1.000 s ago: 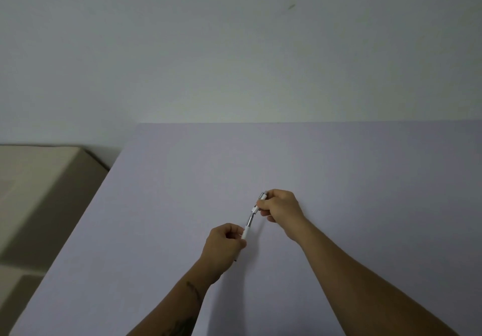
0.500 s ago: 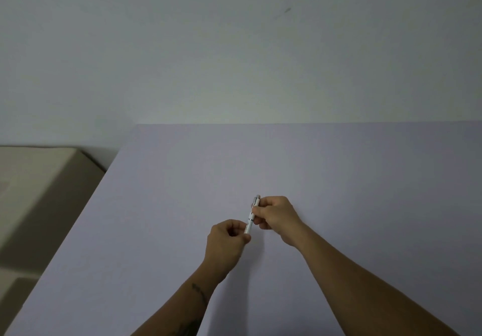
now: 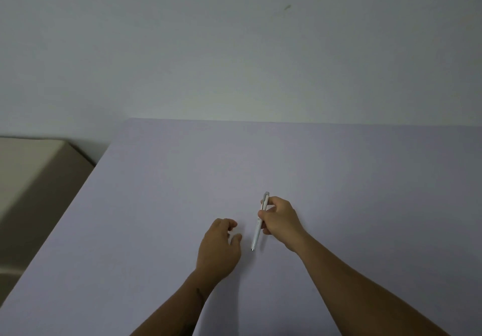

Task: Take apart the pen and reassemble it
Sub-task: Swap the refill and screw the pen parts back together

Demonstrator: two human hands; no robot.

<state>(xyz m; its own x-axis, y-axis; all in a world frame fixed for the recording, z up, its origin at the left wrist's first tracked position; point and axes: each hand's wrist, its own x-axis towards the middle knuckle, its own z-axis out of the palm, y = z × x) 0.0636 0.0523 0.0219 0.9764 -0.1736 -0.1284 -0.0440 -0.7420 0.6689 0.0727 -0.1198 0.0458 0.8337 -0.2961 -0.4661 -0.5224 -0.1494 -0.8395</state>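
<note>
Item: pen [image 3: 259, 221], white, appears in one piece; held upright-tilted above table [image 3: 161, 184], tip down; right hand [image 3: 280, 222] clamped round upper barrel; left hand [image 3: 219, 248] just beside, off pen, fingers loosely curled, empty; step judged: reassembly likely complete; next: set pen down flat, release gently.

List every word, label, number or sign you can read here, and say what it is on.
None can be read.
The pen in the right hand shows no print at this size.
The table and the wall are plain.
The dark marks on the left forearm are too blurred to read.
</note>
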